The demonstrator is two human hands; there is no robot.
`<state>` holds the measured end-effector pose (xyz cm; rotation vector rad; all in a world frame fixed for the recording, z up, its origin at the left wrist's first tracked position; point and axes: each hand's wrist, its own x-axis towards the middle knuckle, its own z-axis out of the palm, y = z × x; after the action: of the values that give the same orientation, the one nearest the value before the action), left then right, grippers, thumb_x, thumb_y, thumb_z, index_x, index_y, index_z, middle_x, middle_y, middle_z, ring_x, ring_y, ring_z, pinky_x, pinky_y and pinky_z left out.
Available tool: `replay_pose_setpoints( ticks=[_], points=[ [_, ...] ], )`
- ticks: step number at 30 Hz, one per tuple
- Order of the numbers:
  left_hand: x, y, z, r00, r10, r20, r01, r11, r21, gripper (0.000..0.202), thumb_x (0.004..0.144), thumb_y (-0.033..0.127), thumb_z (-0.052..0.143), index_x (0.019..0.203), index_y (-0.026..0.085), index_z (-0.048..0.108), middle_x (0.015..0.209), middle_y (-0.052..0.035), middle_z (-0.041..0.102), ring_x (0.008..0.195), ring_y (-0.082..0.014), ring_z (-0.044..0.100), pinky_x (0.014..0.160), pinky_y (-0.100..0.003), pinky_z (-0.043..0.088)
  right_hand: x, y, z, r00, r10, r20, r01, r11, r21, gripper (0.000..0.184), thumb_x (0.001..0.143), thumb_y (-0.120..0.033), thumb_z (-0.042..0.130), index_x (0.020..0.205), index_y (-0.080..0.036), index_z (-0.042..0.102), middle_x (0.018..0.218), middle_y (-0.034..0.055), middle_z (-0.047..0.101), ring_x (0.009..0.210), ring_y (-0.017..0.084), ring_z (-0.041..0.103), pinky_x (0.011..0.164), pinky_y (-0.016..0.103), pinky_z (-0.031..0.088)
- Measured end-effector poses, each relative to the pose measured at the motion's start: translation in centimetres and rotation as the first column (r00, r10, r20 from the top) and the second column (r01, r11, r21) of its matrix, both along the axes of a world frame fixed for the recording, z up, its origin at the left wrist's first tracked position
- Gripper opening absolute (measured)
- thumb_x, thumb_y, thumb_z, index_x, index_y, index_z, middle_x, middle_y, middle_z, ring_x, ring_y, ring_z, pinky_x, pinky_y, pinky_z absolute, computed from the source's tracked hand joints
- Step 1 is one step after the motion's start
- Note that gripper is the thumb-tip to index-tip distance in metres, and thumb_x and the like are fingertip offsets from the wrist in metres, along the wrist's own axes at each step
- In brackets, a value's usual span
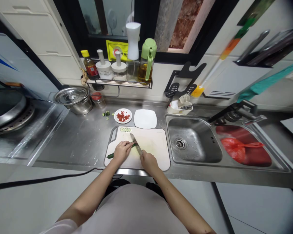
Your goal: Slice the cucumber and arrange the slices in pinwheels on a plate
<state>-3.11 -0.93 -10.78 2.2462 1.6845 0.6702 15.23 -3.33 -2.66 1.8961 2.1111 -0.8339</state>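
Note:
A white cutting board [156, 146] lies on the steel counter in front of me. My left hand [122, 151] is curled over a green cucumber [110, 156], pinning it to the board. My right hand [148, 161] is closed round the handle of a knife [136, 143], whose blade angles up and left, its edge beside my left fingers. Several cucumber slices [125, 129] lie in a row at the board's far edge.
Behind the board sit a plate of red chopped pieces [122, 116] and a bare white square plate [145, 118]. A lidded steel pot [74, 99] stands at left, a double sink [194, 143] at right with a red bag [236, 148]. A condiment rack [119, 73] hangs above.

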Motion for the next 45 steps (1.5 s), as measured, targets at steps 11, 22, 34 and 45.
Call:
replay_pose_setpoints(
  ticks=[11, 22, 34, 45],
  points=[
    [0.1, 0.1, 0.1, 1.000, -0.009, 0.021, 0.009, 1.000, 0.007, 0.028, 0.096, 0.031, 0.048, 0.112, 0.028, 0.071, 0.103, -0.0052, 0.067, 0.091, -0.0178, 0.057, 0.084, -0.032, 0.047, 0.8, -1.0, 0.5, 0.999, 0.032, 0.010, -0.032, 0.999, -0.035, 0.027, 0.097, -0.021, 0.034, 0.113, -0.016, 0.055, 0.097, 0.0120, 0.070, 0.088, 0.023, 0.066, 0.066, 0.028, 0.036],
    [0.0, 0.3, 0.4, 1.000, -0.002, 0.031, 0.004, 0.999, -0.037, 0.028, 0.096, 0.032, 0.047, 0.110, 0.028, 0.071, 0.104, -0.0043, 0.067, 0.091, -0.0172, 0.057, 0.084, -0.031, 0.046, 1.2, -1.5, 1.0, 0.998, 0.052, 0.043, -0.049, 0.997, -0.057, 0.029, 0.095, -0.018, 0.035, 0.114, -0.015, 0.057, 0.099, 0.0143, 0.070, 0.092, 0.024, 0.066, 0.070, 0.029, 0.040],
    [-0.1, 0.4, -0.1, 0.998, -0.026, 0.062, 0.024, 0.999, 0.025, 0.025, 0.095, 0.028, 0.050, 0.108, 0.026, 0.071, 0.099, -0.0042, 0.068, 0.089, -0.0172, 0.057, 0.080, -0.031, 0.047, 0.0, -0.2, 0.6, 0.997, 0.052, 0.051, -0.049, 0.997, -0.054, 0.030, 0.094, -0.016, 0.036, 0.115, -0.014, 0.057, 0.099, 0.0149, 0.070, 0.093, 0.025, 0.067, 0.071, 0.031, 0.043],
    [0.0, 0.3, 0.1, 0.998, -0.029, 0.056, 0.026, 0.999, 0.045, 0.024, 0.095, 0.028, 0.051, 0.107, 0.026, 0.071, 0.099, -0.0036, 0.068, 0.090, -0.0168, 0.057, 0.079, -0.030, 0.047, -1.4, 1.4, -0.1, 0.995, 0.082, 0.051, -0.081, 0.996, -0.032, 0.030, 0.095, -0.014, 0.033, 0.115, -0.012, 0.055, 0.104, 0.0154, 0.069, 0.098, 0.025, 0.066, 0.075, 0.032, 0.045]
  ],
)
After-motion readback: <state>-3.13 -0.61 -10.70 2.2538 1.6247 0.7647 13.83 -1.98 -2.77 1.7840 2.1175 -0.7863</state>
